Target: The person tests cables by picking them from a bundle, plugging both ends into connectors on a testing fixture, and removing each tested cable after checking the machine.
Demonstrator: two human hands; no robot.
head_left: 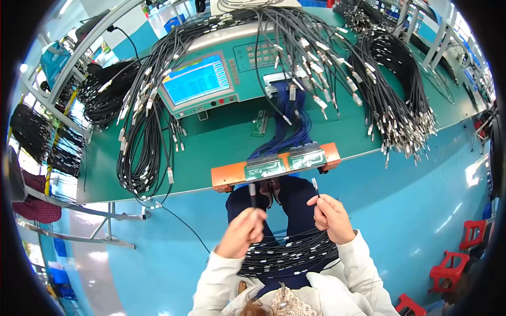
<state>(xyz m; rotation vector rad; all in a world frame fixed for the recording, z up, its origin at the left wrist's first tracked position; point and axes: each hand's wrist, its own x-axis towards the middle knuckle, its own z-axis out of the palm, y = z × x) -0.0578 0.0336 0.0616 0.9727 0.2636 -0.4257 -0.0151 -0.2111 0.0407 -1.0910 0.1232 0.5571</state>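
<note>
My left hand (243,231) is closed around the end of a black cable, whose metal connector (252,188) points up at the front edge of an orange test fixture (228,175). My right hand (333,217) pinches another black cable end, and its silver connector (314,183) stands up just in front of the fixture's right part, apart from it. Two green circuit boards (265,167) sit on the fixture. Blue wires (295,118) run from it to a tester with a lit blue screen (196,83). Across my lap lies a bundle of black cables (290,255) with white tags.
Bundles of black cables hang over the tester and lie on the green table (211,137), with a large coil (392,89) at the right. A small green board (259,124) lies before the tester. Red stools (448,269) stand on the blue floor at the right.
</note>
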